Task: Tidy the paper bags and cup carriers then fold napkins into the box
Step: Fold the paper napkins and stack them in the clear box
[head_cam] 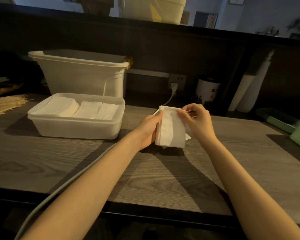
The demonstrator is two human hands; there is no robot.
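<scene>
Wood-grain surface wide and bare in the near half. Tall white bin standing at about ten o'clock against the back panel. Just in front of it, a shallow clear box, already lined with rows of folded napkins and close to full. Stack of napkins held up at centre, around twelve o'clock from the wrists, lower edge near the surface. Left hand wrapped along the stack's left edge, thumb on top; right hand pinching the upper right corner of the top sheet between thumb and fingertips.

Likely risks, as judged from here: two thin sheets lifting together under that pinch; corner tearing if pulled hard against the clamped edge; loose sheets at the bottom, one corner already poking out, slipping free and fanning across the surface; crooked fold jamming in the crowded box.
</scene>
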